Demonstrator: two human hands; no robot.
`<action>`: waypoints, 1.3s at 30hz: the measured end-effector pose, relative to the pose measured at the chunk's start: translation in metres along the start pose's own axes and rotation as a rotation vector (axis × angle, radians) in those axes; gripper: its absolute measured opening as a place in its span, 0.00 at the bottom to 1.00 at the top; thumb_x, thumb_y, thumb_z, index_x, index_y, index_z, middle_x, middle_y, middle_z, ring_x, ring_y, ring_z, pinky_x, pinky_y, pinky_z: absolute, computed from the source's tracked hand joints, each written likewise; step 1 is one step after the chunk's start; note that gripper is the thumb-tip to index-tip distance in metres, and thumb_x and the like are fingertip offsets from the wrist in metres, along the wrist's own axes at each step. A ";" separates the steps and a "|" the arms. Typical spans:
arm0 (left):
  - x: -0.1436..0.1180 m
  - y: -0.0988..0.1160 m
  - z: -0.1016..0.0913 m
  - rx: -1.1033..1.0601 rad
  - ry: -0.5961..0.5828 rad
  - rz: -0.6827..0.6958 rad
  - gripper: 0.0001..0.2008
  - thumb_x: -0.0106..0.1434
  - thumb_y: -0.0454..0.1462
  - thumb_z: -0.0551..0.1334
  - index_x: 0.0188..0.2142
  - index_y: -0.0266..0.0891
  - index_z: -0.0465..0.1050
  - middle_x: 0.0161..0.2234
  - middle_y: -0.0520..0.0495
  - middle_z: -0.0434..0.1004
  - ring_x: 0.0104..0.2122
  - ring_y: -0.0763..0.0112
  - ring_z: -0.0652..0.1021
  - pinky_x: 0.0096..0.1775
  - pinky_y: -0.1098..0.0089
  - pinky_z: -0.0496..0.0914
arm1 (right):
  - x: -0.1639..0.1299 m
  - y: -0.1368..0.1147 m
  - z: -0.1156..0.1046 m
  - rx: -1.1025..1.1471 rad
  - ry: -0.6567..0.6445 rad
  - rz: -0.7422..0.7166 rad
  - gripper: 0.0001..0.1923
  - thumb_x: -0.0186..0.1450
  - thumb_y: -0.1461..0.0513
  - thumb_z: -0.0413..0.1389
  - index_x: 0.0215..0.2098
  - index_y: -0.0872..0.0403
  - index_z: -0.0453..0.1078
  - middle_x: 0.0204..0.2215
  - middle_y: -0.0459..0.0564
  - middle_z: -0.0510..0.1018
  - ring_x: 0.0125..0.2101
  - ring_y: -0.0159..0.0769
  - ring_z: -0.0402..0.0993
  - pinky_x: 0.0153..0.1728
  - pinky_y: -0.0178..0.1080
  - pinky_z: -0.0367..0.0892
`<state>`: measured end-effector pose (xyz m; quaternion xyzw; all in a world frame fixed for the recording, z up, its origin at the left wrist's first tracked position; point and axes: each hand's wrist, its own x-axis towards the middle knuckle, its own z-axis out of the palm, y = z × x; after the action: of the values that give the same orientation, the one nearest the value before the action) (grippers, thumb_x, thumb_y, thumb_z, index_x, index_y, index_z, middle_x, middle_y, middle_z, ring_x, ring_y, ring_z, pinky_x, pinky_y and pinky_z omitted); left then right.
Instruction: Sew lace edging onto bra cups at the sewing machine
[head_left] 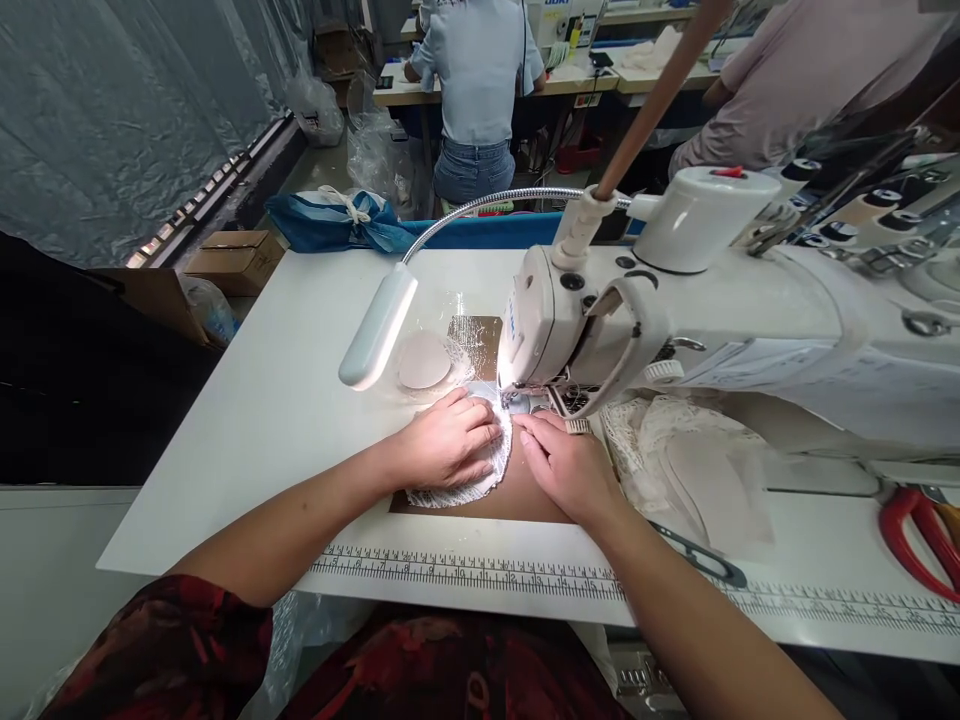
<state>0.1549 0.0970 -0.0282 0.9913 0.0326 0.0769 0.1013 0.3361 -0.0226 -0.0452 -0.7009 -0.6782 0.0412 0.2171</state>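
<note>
My left hand [446, 440] lies flat on a white lace piece [480, 478] and presses it to the table just left of the needle. My right hand [564, 462] rests beside it, fingertips on the lace edge under the presser foot [517, 403] of the white sewing machine [600, 320]. Neither hand grips anything; both hold the fabric down. A brown plate [525, 497] lies beneath the lace. A round beige pad [424, 361] sits behind my left hand.
A gooseneck lamp [377, 325] hangs over the table's middle. A heap of lace pieces [690, 455] lies right of the machine head. Black snips [697, 555] and red-handled scissors [919, 540] lie at right. A ruler strip [465, 570] runs along the front edge. Two people sit at benches behind.
</note>
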 end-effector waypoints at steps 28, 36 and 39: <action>0.001 -0.004 0.003 -0.001 0.116 0.080 0.16 0.66 0.36 0.56 0.51 0.33 0.71 0.50 0.34 0.74 0.54 0.51 0.69 0.54 0.48 0.64 | 0.002 -0.005 0.000 -0.043 -0.029 0.019 0.20 0.66 0.66 0.46 0.49 0.50 0.74 0.40 0.51 0.81 0.37 0.37 0.76 0.33 0.35 0.67; 0.000 -0.006 0.009 -0.047 0.159 0.098 0.16 0.68 0.35 0.53 0.52 0.30 0.70 0.51 0.34 0.74 0.50 0.56 0.73 0.50 0.57 0.70 | 0.004 -0.011 -0.002 -0.108 -0.130 0.030 0.20 0.65 0.66 0.47 0.49 0.48 0.75 0.38 0.51 0.80 0.34 0.38 0.75 0.28 0.36 0.63; 0.001 -0.007 0.007 -0.062 0.143 0.086 0.17 0.68 0.36 0.53 0.52 0.31 0.69 0.51 0.34 0.74 0.49 0.56 0.73 0.48 0.56 0.70 | 0.003 -0.009 -0.001 -0.064 -0.071 0.010 0.20 0.65 0.66 0.46 0.49 0.48 0.75 0.37 0.51 0.80 0.35 0.38 0.75 0.31 0.36 0.65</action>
<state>0.1569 0.1026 -0.0367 0.9802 -0.0055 0.1526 0.1262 0.3280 -0.0203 -0.0401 -0.7089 -0.6829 0.0454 0.1702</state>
